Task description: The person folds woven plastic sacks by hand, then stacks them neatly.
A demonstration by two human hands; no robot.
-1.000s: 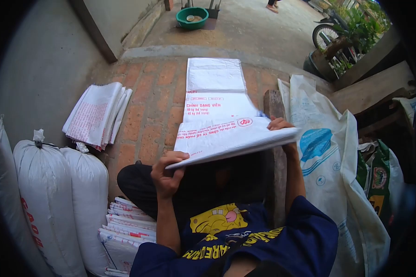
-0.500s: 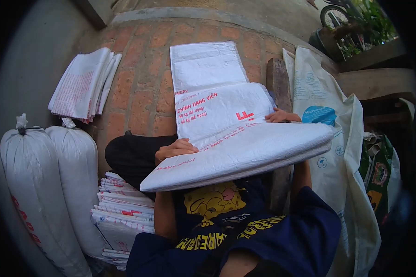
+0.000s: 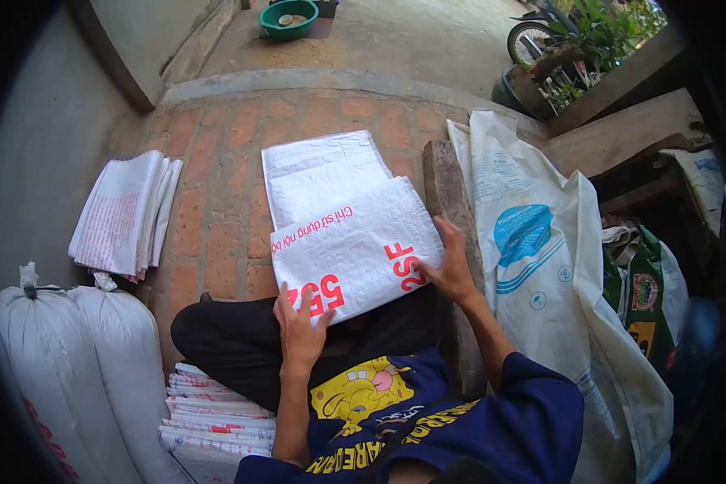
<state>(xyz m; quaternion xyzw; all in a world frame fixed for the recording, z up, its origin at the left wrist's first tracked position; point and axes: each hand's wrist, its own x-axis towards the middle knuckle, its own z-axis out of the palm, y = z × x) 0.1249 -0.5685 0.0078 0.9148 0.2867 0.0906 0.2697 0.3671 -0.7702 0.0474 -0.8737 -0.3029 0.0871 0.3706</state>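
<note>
A folded white woven sack [image 3: 355,238] with red lettering lies in front of my crossed legs, its near edge over my lap. My left hand [image 3: 300,327] is open, fingers spread on the sack's near left corner. At the right edge, my right hand [image 3: 450,262] is also open, its thumb reaching over the sack and its fingers apart along the side. Under the far part of the sack lies another flat white sack layer [image 3: 323,157] on the bricks.
Folded sacks [image 3: 121,211] lie at left, above two tied full sacks [image 3: 44,355]. A stack of folded sacks [image 3: 218,415] sits by my left leg. A wooden beam [image 3: 452,202] and a large printed sack [image 3: 504,177] are at right. A green basin [image 3: 288,20] stands far off.
The raised folded part has come down flat, now showing large red characters. Both hands have moved to its near left corner and right edge. The camera view has shifted.
</note>
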